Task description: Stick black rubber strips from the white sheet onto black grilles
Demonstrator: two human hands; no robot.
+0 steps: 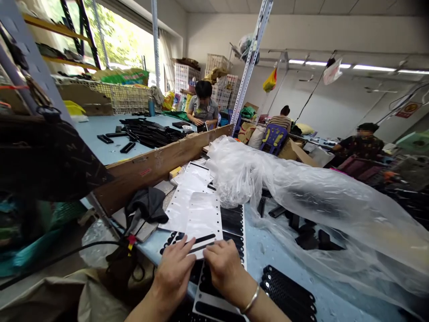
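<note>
A white sheet (203,214) with small dark holes along its sides lies in front of me, and black strips cross its near end. My left hand (174,268) rests on its near left corner, fingers stretched out and apart. My right hand (225,264), a metal bangle on its wrist, has its fingers curled and pinched on the near right edge. Beneath and beside this sheet are rows of black strips with rounded ends (233,221) on a white backing. More white sheets (177,203) lie behind it. Nearer me, another backing sheet (214,305) carries black strips, partly hidden by my right forearm.
A bundle of clear plastic film (301,179) spreads over the right side of the blue table (264,250). Stacked black strips (288,293) lie at lower right, dark cloth (147,205) at left. A wooden board (161,167) edges the table; people sit working beyond it.
</note>
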